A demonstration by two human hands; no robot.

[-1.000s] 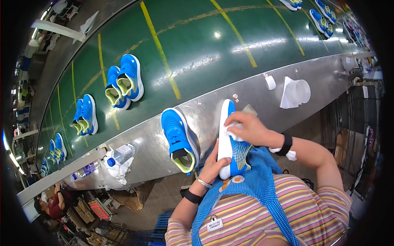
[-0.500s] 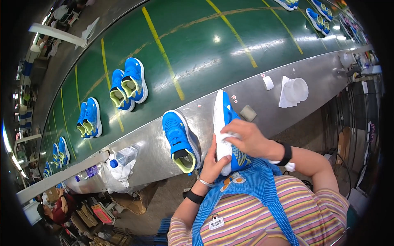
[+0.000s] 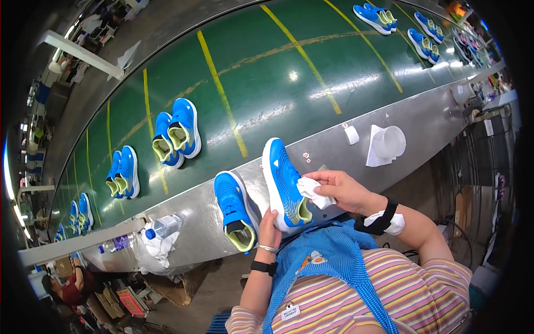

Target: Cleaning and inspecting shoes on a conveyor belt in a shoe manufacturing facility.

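A blue sneaker (image 3: pixel 286 183) with a white sole stands upright at the near edge of the metal ledge, toe pointing away from me. My left hand (image 3: pixel 269 231) grips it by the sole near the heel, its fingers partly hidden behind the shoe. At the shoe's right side, my right hand (image 3: pixel 345 192) pinches a crumpled white cloth (image 3: pixel 316 192) close to the upper. A second blue sneaker (image 3: pixel 232 206) with a pale green lining rests just to the left on the ledge, touched by neither hand.
A green conveyor belt (image 3: pixel 245 72) with yellow stripes carries pairs of blue shoes (image 3: pixel 183 131). On the metal ledge (image 3: pixel 311 139) lie a white roll (image 3: pixel 351 134), a white cup (image 3: pixel 389 141) on paper and, at left, a water bottle (image 3: pixel 164 226). Another person (image 3: pixel 72 284) is at lower left.
The held sneaker has turned from its side, sole showing, to upright. My right hand with the cloth has moved off the sole to the shoe's right side; my left hand has shifted left and down.
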